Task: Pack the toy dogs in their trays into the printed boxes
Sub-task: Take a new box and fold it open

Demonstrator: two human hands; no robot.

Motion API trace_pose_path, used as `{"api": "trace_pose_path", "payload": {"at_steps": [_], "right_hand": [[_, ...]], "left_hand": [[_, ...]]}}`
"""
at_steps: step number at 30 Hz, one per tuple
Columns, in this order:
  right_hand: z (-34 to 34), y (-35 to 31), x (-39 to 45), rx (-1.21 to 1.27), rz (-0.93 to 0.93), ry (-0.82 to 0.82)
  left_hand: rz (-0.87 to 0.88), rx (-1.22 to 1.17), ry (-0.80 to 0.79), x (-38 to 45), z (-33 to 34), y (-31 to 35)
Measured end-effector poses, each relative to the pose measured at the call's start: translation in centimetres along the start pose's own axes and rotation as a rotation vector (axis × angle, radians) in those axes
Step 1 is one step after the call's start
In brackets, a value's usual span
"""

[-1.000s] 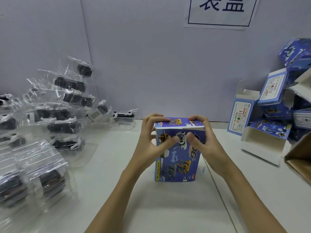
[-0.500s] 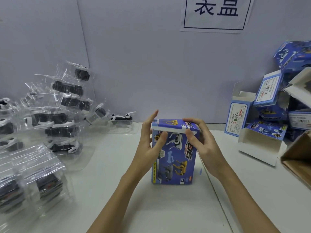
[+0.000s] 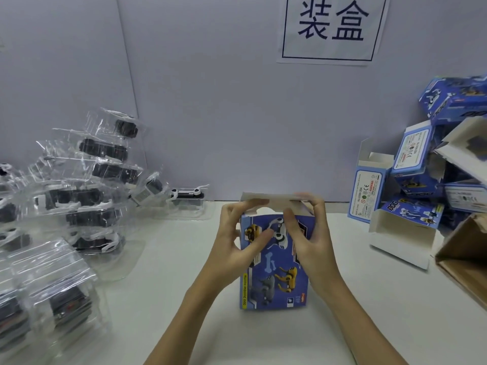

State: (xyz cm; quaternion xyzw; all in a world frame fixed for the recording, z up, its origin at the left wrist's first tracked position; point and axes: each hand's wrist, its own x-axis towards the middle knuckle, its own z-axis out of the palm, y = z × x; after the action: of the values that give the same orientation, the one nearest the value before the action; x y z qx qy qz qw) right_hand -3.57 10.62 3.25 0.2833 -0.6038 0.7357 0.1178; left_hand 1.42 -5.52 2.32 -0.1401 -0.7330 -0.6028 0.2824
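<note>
Blue printed box (image 3: 274, 262) upright at the table (image 3: 163, 291) centre, top flap (image 3: 268, 201) raised. Left hand (image 3: 232, 248) and right hand (image 3: 311, 241) each grip the box's upper edge, fingers curled on the flap. To close well, steady the walls and guide the flap's tongue inside. Box contents hidden; trayed toy dogs (image 3: 102, 177) stacked left, partly cut off.

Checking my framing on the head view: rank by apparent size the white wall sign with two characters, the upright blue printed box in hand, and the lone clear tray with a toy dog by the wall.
1. White wall sign
2. Upright blue printed box, though nearness inflates it
3. Lone clear tray
</note>
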Motion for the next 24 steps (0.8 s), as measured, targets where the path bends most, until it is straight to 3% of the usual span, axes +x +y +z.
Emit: {"api": "trace_pose_path", "payload": {"at_steps": [4,11,13,16,20,22,24], "right_hand": [[-0.6,-0.4,0.3,-0.01,0.032,-0.087],[-0.5,0.2,0.2,-0.22,-0.218,0.137],[-1.3,0.2,0.5,-0.365,-0.282,-0.001],[-2.6,-0.2,1.1,-0.367,-0.23,-0.196],[-3.2,-0.1,1.3,-0.45,-0.291,-0.054],[-3.1,0.7,1.4,-0.403,-0.188,0.035],[-3.1,1.6,1.4,-0.357,-0.029,0.02]], "left_hand": [[-0.033,0.023,-0.076,0.3,-1.0,0.8],[0.015,0.071,0.029,-0.1,-0.1,0.5],[0.068,0.109,0.04,-0.2,-0.1,0.2],[0.143,0.175,0.071,-0.3,-0.2,-0.2],[0.289,0.319,0.172,0.1,0.1,-0.4],[0.351,0.387,0.192,0.1,0.1,-0.6],[0.365,0.489,0.176,0.2,0.1,-1.0]]}}
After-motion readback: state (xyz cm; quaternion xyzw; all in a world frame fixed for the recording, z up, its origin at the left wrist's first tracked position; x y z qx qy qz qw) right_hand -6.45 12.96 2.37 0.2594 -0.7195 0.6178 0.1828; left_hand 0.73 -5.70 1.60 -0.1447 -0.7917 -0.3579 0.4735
